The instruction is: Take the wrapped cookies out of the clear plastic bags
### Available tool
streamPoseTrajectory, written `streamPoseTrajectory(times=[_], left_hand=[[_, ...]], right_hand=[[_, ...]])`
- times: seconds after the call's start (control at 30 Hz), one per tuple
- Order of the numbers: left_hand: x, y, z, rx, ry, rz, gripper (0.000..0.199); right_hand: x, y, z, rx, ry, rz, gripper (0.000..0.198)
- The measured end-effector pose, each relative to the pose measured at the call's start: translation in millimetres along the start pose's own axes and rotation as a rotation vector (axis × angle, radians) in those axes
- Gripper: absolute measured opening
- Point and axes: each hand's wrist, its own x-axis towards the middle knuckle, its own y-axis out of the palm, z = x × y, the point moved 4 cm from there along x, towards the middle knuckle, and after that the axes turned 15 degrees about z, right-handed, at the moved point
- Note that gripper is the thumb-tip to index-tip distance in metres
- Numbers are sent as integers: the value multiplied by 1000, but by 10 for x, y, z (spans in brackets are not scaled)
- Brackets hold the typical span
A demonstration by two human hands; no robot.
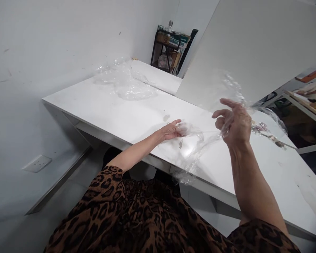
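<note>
My left hand point(172, 130) is closed on a crumpled piece of clear plastic film point(195, 154), just above the white table. The film hangs down over the table's front edge and stretches right, up to my right hand point(237, 121). That hand is raised, with some fingers stretched out to the left and others bent. Film runs across its fingers and billows above and behind it; the exact grip is partly hidden by the shine. Beyond my right wrist lies a cluster of small shiny pieces point(270, 135), too small to name.
Another heap of clear film point(131, 86) lies at the table's far left, near the wall. A large pale panel point(247, 49) rises behind the table point(137, 123). A dark rack point(167, 45) with boxes stands at the back, and a shelf point(310, 112) at the right.
</note>
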Motion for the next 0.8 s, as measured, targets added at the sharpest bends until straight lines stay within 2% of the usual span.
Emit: streamPoseTrajectory(times=[0.13,0.23,0.3,0.4,0.57,0.7,0.8], left_hand=[[-45,114,-73,76,110,138,95],[-31,136,-79,185,178,180,101],[-15,115,-57,249,166,155,103],[-12,64,1,320,76,55,95],[-49,64,104,430,-96,-27,77],[-32,61,141,513,-104,-55,66],[-3,48,163,517,-88,-68,62]], right_hand=[[13,-291,52,73,-8,-96,54],[5,-485,115,99,-66,-195,55],[-2,-580,171,88,-102,-247,58],[1,-655,250,46,-113,-257,64],[20,-580,347,-13,-93,-160,76],[79,-520,474,-37,-94,-127,75],[222,-656,637,-41,-151,-103,74]])
